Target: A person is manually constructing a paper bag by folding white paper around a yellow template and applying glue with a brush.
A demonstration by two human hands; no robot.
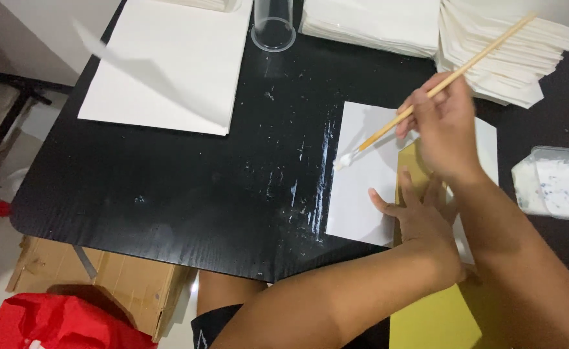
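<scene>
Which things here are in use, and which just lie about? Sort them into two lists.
In use: brush in the right hand; white sheet and yellow card under the left hand; paste tub.
Lying about: clear cup, large sheet, paper stacks, cardboard box, red bag.

Both forearms reach in from the lower right and cross, the right arm lying over the left. The left hand (417, 210) lies flat, palm down, fingers spread and thumb stretched out to the left. The right hand (443, 126) is raised above it, a little blurred, its fingers apparently pinched together in a writing grip, wrist bent slightly downward.
</scene>
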